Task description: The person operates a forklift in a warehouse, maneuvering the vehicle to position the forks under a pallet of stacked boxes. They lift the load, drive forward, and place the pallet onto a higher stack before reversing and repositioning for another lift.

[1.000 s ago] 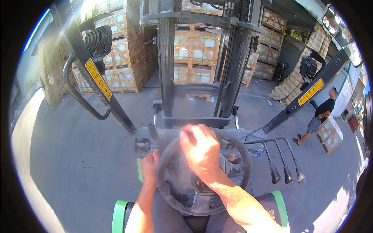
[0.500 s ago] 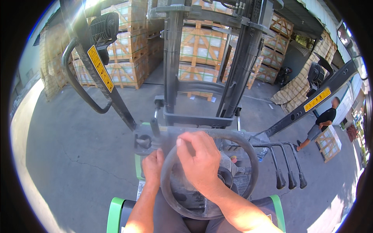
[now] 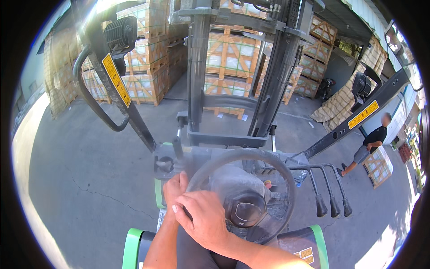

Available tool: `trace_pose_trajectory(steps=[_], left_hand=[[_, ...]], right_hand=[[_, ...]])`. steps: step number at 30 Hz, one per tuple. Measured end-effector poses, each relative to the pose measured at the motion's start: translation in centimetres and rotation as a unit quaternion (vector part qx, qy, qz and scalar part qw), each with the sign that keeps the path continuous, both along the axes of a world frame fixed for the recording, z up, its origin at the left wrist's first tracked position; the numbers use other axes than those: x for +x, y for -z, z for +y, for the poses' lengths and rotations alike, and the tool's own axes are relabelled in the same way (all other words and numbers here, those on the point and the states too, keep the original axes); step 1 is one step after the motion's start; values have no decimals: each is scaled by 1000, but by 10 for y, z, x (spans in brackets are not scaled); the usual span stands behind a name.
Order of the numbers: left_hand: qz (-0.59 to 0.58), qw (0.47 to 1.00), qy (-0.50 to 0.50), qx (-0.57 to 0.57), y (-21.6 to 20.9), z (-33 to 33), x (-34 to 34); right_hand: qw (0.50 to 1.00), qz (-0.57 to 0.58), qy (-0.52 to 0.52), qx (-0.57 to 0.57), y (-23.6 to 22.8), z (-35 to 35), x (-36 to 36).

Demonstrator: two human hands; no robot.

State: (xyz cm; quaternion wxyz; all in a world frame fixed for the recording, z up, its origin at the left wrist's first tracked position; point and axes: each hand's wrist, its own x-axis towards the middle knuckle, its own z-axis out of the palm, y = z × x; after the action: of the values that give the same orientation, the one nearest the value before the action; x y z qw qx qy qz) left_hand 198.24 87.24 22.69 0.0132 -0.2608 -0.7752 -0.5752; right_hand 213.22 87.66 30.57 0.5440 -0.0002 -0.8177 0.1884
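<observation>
A dark forklift steering wheel (image 3: 292,193) is in front of me, with its black hub (image 3: 245,210) facing up. My right hand (image 3: 204,215) reaches across to the wheel's left side, its fingers curled over the rim there. Just beyond it, my left hand (image 3: 174,188) is closed close beside the rim. Part of that hand is covered by the right one, and what its fingers hold is hidden. An upright dark lever (image 3: 178,147) rises just ahead of the left hand.
Three black-knobbed levers (image 3: 321,206) stand right of the wheel. Ahead, the mast (image 3: 199,76) rises between dark posts, before stacked wooden crates (image 3: 230,54). A person (image 3: 376,136) stands at the right near a low crate (image 3: 378,166). Concrete floor (image 3: 89,166) surrounds the truck.
My right hand has moved from the top left of the wheel down and left onto its left side, uncovering the hub. My left hand has hardly moved.
</observation>
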Motion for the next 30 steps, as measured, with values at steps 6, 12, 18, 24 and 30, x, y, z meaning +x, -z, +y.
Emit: trace_pose_trajectory(steps=[6, 12, 18, 24, 30], left_hand=[[21, 999, -29, -2, -8, 0, 6], [33, 999, -28, 19, -11, -1, 10], [72, 995, -7, 66, -13, 0, 10], [90, 994, -9, 59, -16, 0, 8], [83, 994, -11, 74, -15, 1, 9]], right_hand=[[999, -28, -21, -2, 30, -20, 25], [1000, -28, -11, 10, 40, -30, 46], [998, -61, -28, 14, 35, -27, 46], [996, -77, -40, 0, 29, -27, 45], [989, -123, -74, -37, 20, -25, 56]])
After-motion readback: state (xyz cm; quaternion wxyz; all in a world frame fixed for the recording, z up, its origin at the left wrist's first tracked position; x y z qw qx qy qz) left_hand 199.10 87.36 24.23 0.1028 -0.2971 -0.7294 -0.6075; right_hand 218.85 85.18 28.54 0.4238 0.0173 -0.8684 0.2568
